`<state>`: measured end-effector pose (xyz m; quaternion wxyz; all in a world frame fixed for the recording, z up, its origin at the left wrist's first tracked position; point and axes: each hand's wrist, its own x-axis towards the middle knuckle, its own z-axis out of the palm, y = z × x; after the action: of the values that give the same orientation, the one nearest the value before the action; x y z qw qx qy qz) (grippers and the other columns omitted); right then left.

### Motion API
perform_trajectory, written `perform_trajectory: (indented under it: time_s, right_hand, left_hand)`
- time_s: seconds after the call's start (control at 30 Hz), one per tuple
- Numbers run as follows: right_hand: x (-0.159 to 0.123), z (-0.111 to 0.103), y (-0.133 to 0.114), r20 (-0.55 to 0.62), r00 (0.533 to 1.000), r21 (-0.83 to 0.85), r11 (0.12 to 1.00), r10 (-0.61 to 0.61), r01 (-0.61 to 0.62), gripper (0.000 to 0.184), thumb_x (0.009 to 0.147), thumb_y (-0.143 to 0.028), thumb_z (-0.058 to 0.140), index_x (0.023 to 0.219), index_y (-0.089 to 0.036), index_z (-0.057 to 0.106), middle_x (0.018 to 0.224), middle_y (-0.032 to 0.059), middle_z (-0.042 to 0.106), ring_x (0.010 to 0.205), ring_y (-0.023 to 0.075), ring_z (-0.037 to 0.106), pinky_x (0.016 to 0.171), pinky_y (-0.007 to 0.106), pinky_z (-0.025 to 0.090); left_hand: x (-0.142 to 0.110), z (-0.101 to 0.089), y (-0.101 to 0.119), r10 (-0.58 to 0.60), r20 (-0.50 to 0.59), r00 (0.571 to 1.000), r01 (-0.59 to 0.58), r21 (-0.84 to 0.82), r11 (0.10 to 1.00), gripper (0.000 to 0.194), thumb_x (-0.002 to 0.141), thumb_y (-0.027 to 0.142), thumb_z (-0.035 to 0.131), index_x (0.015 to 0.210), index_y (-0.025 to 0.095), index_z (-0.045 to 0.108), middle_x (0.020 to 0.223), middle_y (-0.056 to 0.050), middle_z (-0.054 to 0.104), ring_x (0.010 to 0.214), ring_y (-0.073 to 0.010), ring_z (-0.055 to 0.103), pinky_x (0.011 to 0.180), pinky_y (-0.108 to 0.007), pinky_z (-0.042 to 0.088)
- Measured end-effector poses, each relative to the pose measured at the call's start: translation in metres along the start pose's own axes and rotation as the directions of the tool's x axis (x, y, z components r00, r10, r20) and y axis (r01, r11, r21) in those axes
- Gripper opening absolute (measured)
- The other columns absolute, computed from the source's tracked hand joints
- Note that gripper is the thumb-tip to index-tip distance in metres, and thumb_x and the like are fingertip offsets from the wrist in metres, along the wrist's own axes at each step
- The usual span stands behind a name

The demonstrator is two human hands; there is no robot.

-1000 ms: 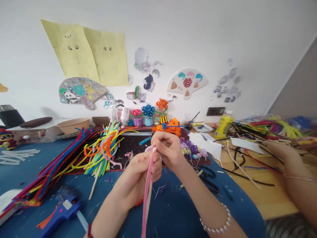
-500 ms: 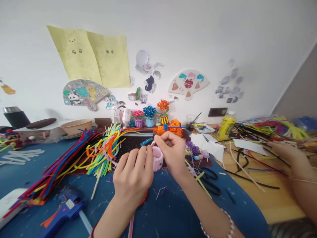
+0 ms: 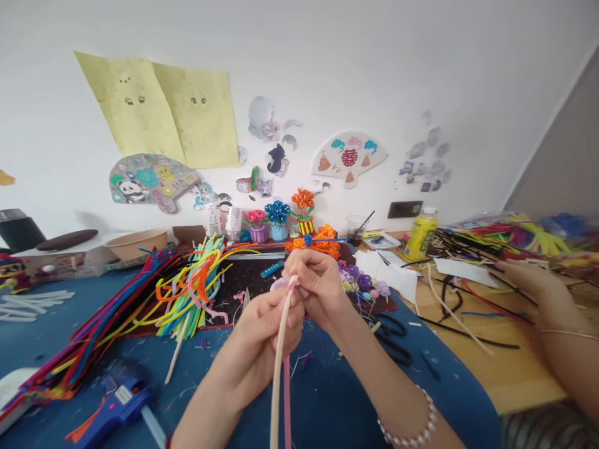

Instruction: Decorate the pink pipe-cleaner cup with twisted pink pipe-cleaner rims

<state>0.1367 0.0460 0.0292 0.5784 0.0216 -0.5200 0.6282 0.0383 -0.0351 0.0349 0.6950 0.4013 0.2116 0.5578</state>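
My left hand [image 3: 269, 321] is closed around a cream pipe cleaner [image 3: 276, 386] and a pink pipe cleaner [image 3: 287, 402], whose long ends hang down toward me. At their upper ends, where the strands look twisted together, my right hand [image 3: 318, 284] pinches with thumb and fingertips. Both hands nearly touch in front of my chest, above the blue table. A pale pink ribbed pot, seen earlier, is mostly hidden behind my fingers.
A blue glue gun [image 3: 119, 402] lies at left, below bundles of coloured pipe cleaners [image 3: 191, 287]. Small flower pots [image 3: 279, 231] line the wall. Purple flowers [image 3: 362, 277] lie right of my hands. Another person's hand [image 3: 528, 280] is among pipe cleaners at far right.
My left hand has turned from back-up to thumb-side up. The long pipe cleaner ends have come up into view between my forearms. The view has shifted slightly right.
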Motion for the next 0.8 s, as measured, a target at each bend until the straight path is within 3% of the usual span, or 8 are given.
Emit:
perform_trajectory:
  time_s: [0.13,0.27,0.33,0.4,0.5,0.57,0.7,0.8]
  right_hand:
    - [0.001,0.001,0.002,-0.011,1.000,-0.030,1.000,0.002,-0.002,0.030,0.074,-0.041,0.077,0.062,-0.018,0.063,0.062,-0.0016,0.054,0.052,0.0087,0.045,0.047,0.023,0.032]
    - [0.003,-0.004,-0.007,-0.088,0.991,-0.335,0.940,-0.098,0.063,0.019,0.077,-0.034,0.074,0.070,-0.018,0.066,0.066,-0.0002,0.062,0.056,0.0100,0.051,0.052,0.023,0.040]
    - [0.002,-0.005,-0.009,-0.138,0.978,-0.470,0.879,-0.160,0.077,0.018,0.079,-0.031,0.072,0.069,-0.018,0.065,0.065,-0.0004,0.062,0.056,0.0101,0.051,0.052,0.023,0.041]
    - [0.000,-0.002,-0.007,-0.185,0.960,-0.539,0.838,-0.211,0.080,0.020,0.080,-0.029,0.070,0.065,-0.017,0.063,0.061,-0.0014,0.060,0.053,0.0096,0.049,0.050,0.022,0.040]
    - [-0.003,0.004,-0.001,-0.234,0.947,-0.558,0.828,-0.218,0.053,0.024,0.081,-0.029,0.069,0.062,-0.017,0.060,0.055,-0.0033,0.056,0.047,0.0083,0.045,0.047,0.022,0.038]
    - [-0.004,0.007,0.001,-0.257,0.947,-0.560,0.828,-0.195,0.018,0.025,0.082,-0.030,0.068,0.062,-0.017,0.060,0.053,-0.0035,0.055,0.046,0.0085,0.045,0.047,0.022,0.038]
    - [-0.002,0.003,-0.003,-0.245,0.957,-0.552,0.834,-0.153,-0.008,0.024,0.080,-0.034,0.070,0.065,-0.018,0.063,0.058,-0.0008,0.060,0.051,0.0107,0.050,0.048,0.023,0.040]
    - [0.000,-0.004,-0.007,-0.161,0.983,-0.467,0.884,-0.092,0.006,0.020,0.079,-0.036,0.072,0.071,-0.018,0.068,0.065,0.0008,0.064,0.053,0.0112,0.052,0.050,0.024,0.041]
  left_hand:
    - [0.003,-0.002,-0.008,0.016,0.008,1.000,-0.015,-0.084,0.996,0.020,0.077,0.024,0.075,0.073,0.014,0.058,0.057,0.008,0.042,0.040,0.0001,0.032,0.040,-0.012,0.029]
    - [0.000,-0.012,0.008,0.223,-0.150,0.963,-0.118,0.510,0.852,0.019,0.083,0.035,0.068,0.085,0.016,0.065,0.073,0.000,0.060,0.067,-0.0094,0.057,0.064,-0.019,0.045]
    - [-0.002,-0.017,0.016,0.475,-0.118,0.872,-0.151,0.858,0.491,0.017,0.086,0.034,0.064,0.089,0.018,0.067,0.082,-0.002,0.067,0.078,-0.0146,0.061,0.072,-0.024,0.046]
    - [-0.004,-0.020,0.019,0.666,0.095,0.740,-0.123,0.992,-0.005,0.015,0.085,0.033,0.064,0.090,0.019,0.067,0.086,-0.003,0.071,0.080,-0.0183,0.063,0.074,-0.029,0.045]
    - [-0.005,-0.022,0.012,0.641,0.484,0.596,-0.013,0.804,-0.594,0.012,0.083,0.028,0.067,0.090,0.018,0.067,0.086,-0.005,0.074,0.079,-0.0218,0.065,0.074,-0.033,0.043]
    - [-0.005,-0.023,0.004,0.561,0.619,0.549,0.027,0.658,-0.752,0.012,0.083,0.022,0.067,0.093,0.015,0.068,0.084,-0.008,0.075,0.073,-0.0220,0.066,0.071,-0.033,0.042]
    - [-0.006,-0.020,-0.003,0.662,0.518,0.543,-0.027,0.798,-0.602,0.016,0.087,0.018,0.060,0.099,0.016,0.070,0.081,-0.007,0.075,0.068,-0.0188,0.066,0.066,-0.029,0.044]
    - [-0.009,-0.013,0.003,0.689,0.128,0.713,-0.119,0.991,-0.062,0.016,0.089,0.024,0.057,0.092,0.019,0.071,0.076,-0.003,0.073,0.064,-0.0151,0.064,0.061,-0.025,0.045]
